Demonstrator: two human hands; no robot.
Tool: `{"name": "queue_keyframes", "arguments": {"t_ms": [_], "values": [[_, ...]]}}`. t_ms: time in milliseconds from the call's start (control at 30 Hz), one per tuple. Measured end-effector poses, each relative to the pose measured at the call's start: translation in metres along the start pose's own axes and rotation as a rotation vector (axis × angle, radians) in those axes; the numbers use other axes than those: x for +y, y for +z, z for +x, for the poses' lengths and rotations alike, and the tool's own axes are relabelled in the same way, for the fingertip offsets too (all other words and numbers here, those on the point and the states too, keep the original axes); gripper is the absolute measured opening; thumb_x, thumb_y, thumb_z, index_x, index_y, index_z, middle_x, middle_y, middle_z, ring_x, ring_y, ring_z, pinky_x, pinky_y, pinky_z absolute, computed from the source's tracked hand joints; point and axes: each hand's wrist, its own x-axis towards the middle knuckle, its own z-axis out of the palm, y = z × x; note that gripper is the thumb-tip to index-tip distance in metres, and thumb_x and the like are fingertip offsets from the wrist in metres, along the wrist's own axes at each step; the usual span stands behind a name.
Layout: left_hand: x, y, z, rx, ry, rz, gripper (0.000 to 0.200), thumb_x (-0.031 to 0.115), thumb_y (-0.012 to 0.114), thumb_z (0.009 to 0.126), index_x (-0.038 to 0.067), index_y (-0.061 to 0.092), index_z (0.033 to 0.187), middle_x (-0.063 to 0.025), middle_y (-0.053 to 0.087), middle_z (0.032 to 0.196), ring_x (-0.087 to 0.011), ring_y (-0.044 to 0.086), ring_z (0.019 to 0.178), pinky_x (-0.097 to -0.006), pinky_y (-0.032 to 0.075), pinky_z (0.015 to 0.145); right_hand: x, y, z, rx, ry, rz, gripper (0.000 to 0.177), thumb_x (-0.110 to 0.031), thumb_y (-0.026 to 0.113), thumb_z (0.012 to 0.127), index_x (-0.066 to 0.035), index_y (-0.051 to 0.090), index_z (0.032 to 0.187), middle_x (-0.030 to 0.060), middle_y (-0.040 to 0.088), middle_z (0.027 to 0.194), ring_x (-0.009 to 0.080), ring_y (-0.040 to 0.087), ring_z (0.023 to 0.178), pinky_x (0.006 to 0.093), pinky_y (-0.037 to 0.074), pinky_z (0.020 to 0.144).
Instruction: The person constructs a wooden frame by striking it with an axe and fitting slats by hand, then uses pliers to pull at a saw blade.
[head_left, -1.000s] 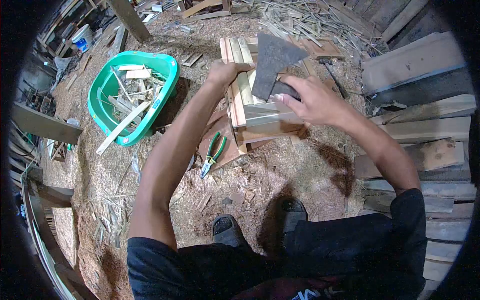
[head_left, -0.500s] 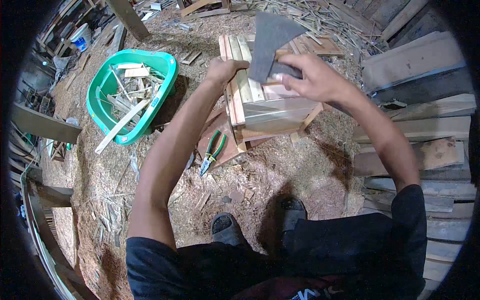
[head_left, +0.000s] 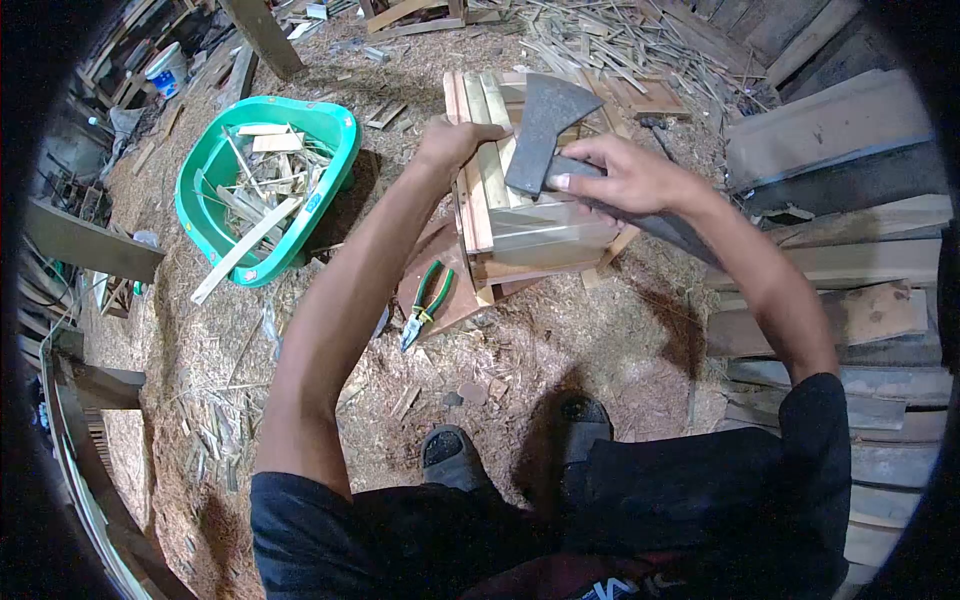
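Note:
A slatted wooden crate [head_left: 545, 240] stands on the ground before me. My left hand [head_left: 452, 143] is closed at its top left, its thumb lying across the slats; whatever the fingers grip is hidden. In my right hand [head_left: 630, 178] is an axe [head_left: 545, 125], held by the handle close to the head. The flat dark head lies over the top slats, just right of my left thumb. Green-handled pliers [head_left: 428, 305] rest on a brown board [head_left: 468, 308] at the crate's lower left.
A green tub [head_left: 345, 160] of wood scraps stands at the left. Boards [head_left: 835, 260] line the right side. Thin sticks [head_left: 620, 45] are heaped at the back. A white bucket [head_left: 165, 72] is at the upper left, and a post [head_left: 260, 38] rises nearby.
The axe has come down slightly toward the slats with my right hand, and more of its handle now shows. My left hand has shifted a little to the right.

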Motion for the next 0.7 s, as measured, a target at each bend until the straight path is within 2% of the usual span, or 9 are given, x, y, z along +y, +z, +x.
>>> {"name": "queue_keyframes", "arguments": {"t_ms": [133, 200, 267, 367, 400, 433, 567, 600, 700], "values": [[0.006, 0.003, -0.005, 0.02, -0.054, 0.01, 0.04, 0.006, 0.081, 0.069, -0.013, 0.065, 0.1, -0.0193, 0.071, 0.094, -0.0249, 0.072, 0.075, -0.0353, 0.059, 0.064, 0.006, -0.001, 0.008, 0.08, 0.002, 0.033, 0.031, -0.028, 0.058, 0.099, 0.0, 0.058, 0.111, 0.0023, 0.057, 0.071, 0.0097, 0.055, 0.052, 0.0255, 0.046, 0.045], [0.015, 0.005, -0.021, -0.003, -0.014, -0.018, 0.039, 0.006, 0.081, 0.07, -0.013, 0.065, 0.1, -0.02, 0.07, 0.093, -0.0252, 0.071, 0.073, -0.0347, 0.059, 0.063, 0.003, -0.003, 0.007, 0.031, -0.019, -0.04, 0.031, -0.029, 0.058, 0.099, 0.0, 0.058, 0.109, 0.0022, 0.057, 0.071, 0.0097, 0.055, 0.052, 0.0254, 0.047, 0.045], [0.006, 0.001, -0.006, -0.005, -0.049, -0.007, 0.04, 0.007, 0.082, 0.069, -0.013, 0.065, 0.1, -0.0204, 0.07, 0.093, -0.0253, 0.071, 0.073, -0.0348, 0.059, 0.063, 0.002, -0.009, 0.009, -0.062, -0.044, -0.072, 0.031, -0.031, 0.058, 0.099, -0.001, 0.059, 0.109, 0.0023, 0.057, 0.071, 0.0098, 0.056, 0.053, 0.0257, 0.047, 0.045], [0.006, 0.002, -0.011, 0.008, -0.039, 0.023, 0.043, 0.01, 0.083, 0.068, -0.014, 0.065, 0.099, -0.0209, 0.07, 0.094, -0.0257, 0.071, 0.074, -0.0352, 0.059, 0.065, 0.007, -0.004, 0.01, 0.05, -0.025, 0.031, 0.032, -0.032, 0.059, 0.098, -0.002, 0.059, 0.109, 0.002, 0.057, 0.072, 0.0095, 0.055, 0.053, 0.026, 0.047, 0.046], [0.007, 0.003, -0.013, 0.016, -0.026, 0.033, 0.044, 0.011, 0.083, 0.068, -0.014, 0.065, 0.1, -0.0208, 0.07, 0.094, -0.0259, 0.071, 0.075, -0.0354, 0.059, 0.065, 0.009, 0.0, 0.01, 0.004, -0.057, -0.084, 0.028, -0.029, 0.058, 0.099, -0.002, 0.059, 0.108, 0.0017, 0.057, 0.072, 0.0088, 0.055, 0.053, 0.0258, 0.046, 0.046], [0.008, 0.002, -0.014, 0.026, -0.012, 0.043, 0.044, 0.012, 0.083, 0.068, -0.014, 0.065, 0.1, -0.0208, 0.07, 0.094, -0.0261, 0.071, 0.075, -0.0356, 0.059, 0.066, 0.009, 0.003, 0.007, -0.052, -0.07, 0.018, 0.025, -0.026, 0.057, 0.1, -0.002, 0.059, 0.108, 0.0015, 0.058, 0.072, 0.0088, 0.055, 0.053, 0.0252, 0.045, 0.046], [0.0, -0.002, 0.006, 0.038, -0.072, 0.136, 0.046, 0.012, 0.082, 0.07, -0.014, 0.064, 0.103, -0.02, 0.07, 0.095, -0.0257, 0.071, 0.076, -0.0357, 0.059, 0.067, 0.002, 0.001, 0.002, 0.11, -0.073, 0.077, 0.024, -0.023, 0.057, 0.099, -0.001, 0.058, 0.11, 0.0022, 0.059, 0.072, 0.0092, 0.054, 0.052, 0.0243, 0.044, 0.045], [0.007, 0.0, -0.007, -0.007, -0.046, 0.06, 0.044, 0.011, 0.081, 0.071, -0.014, 0.064, 0.102, -0.0199, 0.07, 0.094, -0.0256, 0.072, 0.074, -0.0356, 0.059, 0.066, 0.0, 0.001, 0.001, 0.15, -0.074, 0.124, 0.025, -0.023, 0.058, 0.099, 0.0, 0.058, 0.11, 0.0023, 0.059, 0.072, 0.0093, 0.054, 0.052, 0.0242, 0.044, 0.045], [0.009, 0.001, -0.01, 0.004, -0.032, 0.075, 0.042, 0.01, 0.08, 0.071, -0.014, 0.064, 0.102, -0.0198, 0.07, 0.093, -0.0257, 0.072, 0.073, -0.0356, 0.06, 0.064, -0.015, -0.002, -0.009, 0.37, -0.168, -0.046, 0.024, -0.021, 0.058, 0.099, 0.0, 0.059, 0.111, 0.0013, 0.057, 0.07, 0.0079, 0.054, 0.052, 0.0216, 0.043, 0.045]]}}
